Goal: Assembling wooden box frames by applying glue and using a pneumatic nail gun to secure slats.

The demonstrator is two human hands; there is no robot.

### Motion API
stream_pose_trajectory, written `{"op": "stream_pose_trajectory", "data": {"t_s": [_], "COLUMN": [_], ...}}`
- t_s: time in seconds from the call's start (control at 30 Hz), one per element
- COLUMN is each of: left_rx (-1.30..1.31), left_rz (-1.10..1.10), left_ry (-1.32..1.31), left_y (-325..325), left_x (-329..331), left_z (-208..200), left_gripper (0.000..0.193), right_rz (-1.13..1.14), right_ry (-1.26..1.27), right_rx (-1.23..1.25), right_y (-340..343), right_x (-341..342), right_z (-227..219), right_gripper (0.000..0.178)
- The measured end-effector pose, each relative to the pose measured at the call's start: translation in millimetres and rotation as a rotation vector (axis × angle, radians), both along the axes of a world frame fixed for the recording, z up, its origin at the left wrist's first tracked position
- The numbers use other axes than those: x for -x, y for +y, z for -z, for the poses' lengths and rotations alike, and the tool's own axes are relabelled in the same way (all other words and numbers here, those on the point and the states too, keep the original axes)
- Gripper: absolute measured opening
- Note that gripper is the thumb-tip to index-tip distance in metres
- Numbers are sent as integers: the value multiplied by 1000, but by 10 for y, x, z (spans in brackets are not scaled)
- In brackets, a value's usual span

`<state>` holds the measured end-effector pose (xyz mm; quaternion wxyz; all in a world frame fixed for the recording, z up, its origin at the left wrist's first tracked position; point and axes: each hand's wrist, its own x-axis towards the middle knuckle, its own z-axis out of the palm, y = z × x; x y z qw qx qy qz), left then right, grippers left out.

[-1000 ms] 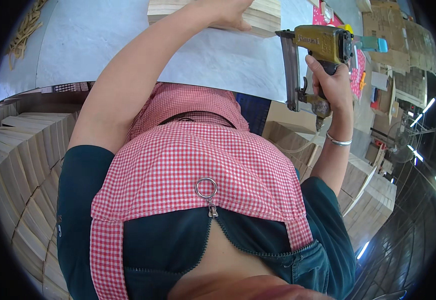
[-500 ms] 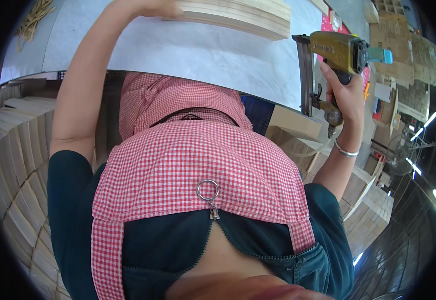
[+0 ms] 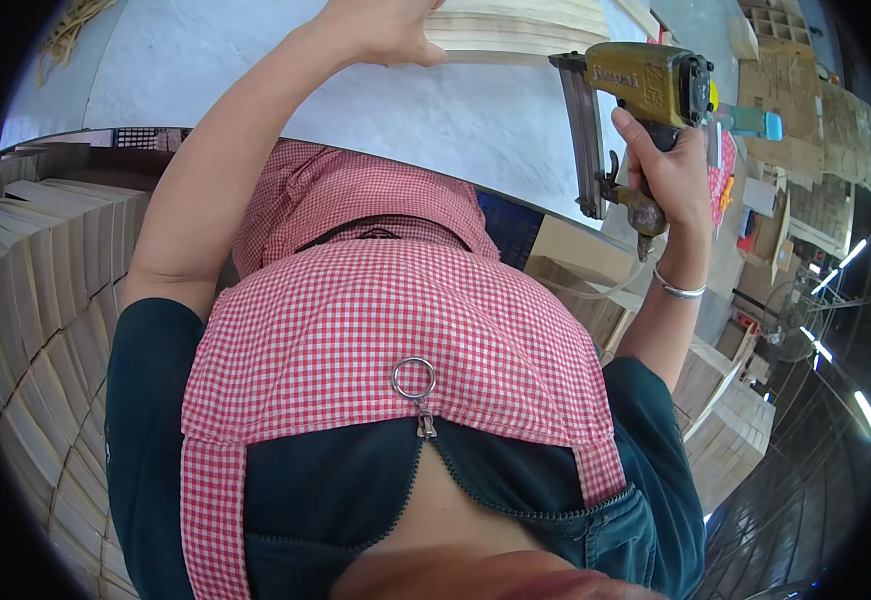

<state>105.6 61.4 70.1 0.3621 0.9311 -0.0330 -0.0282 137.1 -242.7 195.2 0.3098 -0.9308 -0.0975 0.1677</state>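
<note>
Right now the left hand [image 3: 381,30] presses flat on the pale stacked wooden piece [image 3: 516,25] on the white tabletop [image 3: 356,110]. Beside it, the right hand [image 3: 671,165] grips a brass-coloured nail gun [image 3: 636,100], raised. Best hold the smooth wood steady, fingers clear of the nose.

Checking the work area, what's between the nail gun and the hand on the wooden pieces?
In the head view, only bare white tabletop lies between the nail gun and the left hand on the wooden pieces.
</note>
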Motion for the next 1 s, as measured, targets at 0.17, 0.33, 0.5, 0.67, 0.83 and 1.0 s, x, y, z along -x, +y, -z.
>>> {"op": "stream_pose_trajectory", "data": {"t_s": [0.17, 0.33, 0.5, 0.67, 0.83, 1.0], "left_rx": [21, 28, -13, -9, 95, 286], "left_rz": [-11, -17, -23, -40, 50, -7], "left_ry": [50, 73, 4, 80, 81, 59], "left_y": [5, -1, 13, 6, 154, 310], "left_x": [10, 3, 25, 36, 94, 302], "left_z": [34, 38, 25, -11, 20, 190], "left_gripper": [42, 42, 41, 44, 47, 49], "right_rz": [-17, 3, 13, 21, 30, -45], "right_ry": [-14, 5, 40, 59, 6, -4], "right_rx": [11, 37, 43, 24, 62, 7], "right_y": [94, 133, 145, 130, 224, 356], "right_x": [-39, -62, -79, -121, 20, 192], "right_z": [11, 18, 23, 25, -28, -49], "right_gripper": [32, 32, 31, 31, 30, 28]}}
